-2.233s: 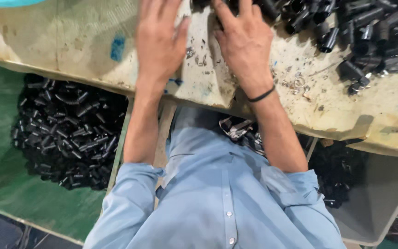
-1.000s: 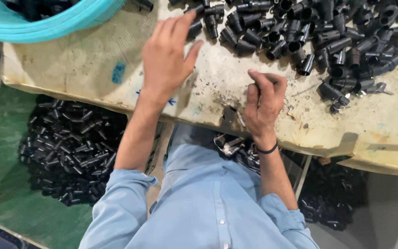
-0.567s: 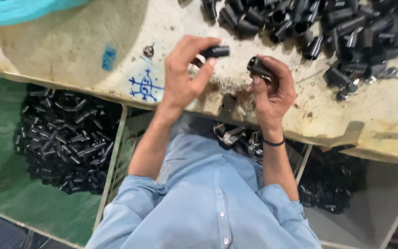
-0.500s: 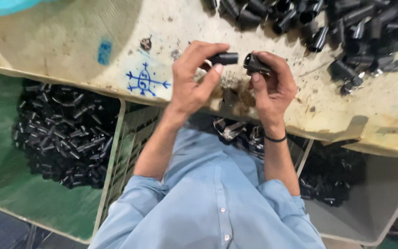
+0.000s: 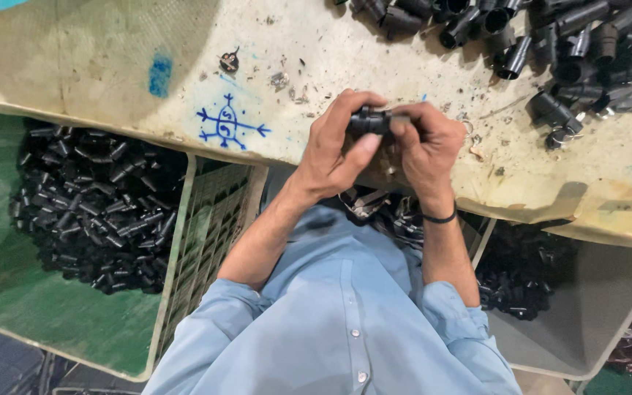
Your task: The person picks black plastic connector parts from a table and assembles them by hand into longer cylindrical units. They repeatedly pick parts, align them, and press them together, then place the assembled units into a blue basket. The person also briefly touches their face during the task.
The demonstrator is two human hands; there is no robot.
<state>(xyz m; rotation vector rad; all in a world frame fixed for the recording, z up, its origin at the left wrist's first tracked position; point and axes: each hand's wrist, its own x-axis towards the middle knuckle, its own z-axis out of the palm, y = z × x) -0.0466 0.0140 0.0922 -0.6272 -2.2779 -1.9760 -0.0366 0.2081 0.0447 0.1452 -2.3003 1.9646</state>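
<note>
My left hand (image 5: 334,150) and my right hand (image 5: 426,146) meet over the near edge of a worn cream worktable (image 5: 96,66). Between their fingertips they pinch a small black plastic tube fitting (image 5: 369,121), the two pieces pressed end to end. A pile of several similar black tube parts (image 5: 550,44) lies on the table at the far right, beyond my right hand. A black band circles my right wrist.
A green crate (image 5: 74,322) at the lower left holds a heap of black parts (image 5: 89,205). A grey bin (image 5: 587,314) with more black parts stands at the lower right. A blue drawn mark (image 5: 228,126) and a small metal bit (image 5: 229,61) lie on the table.
Both hands picked a black part each from the pile, drew back toward the table's near edge, and have brought the two pieces together between the fingertips.
</note>
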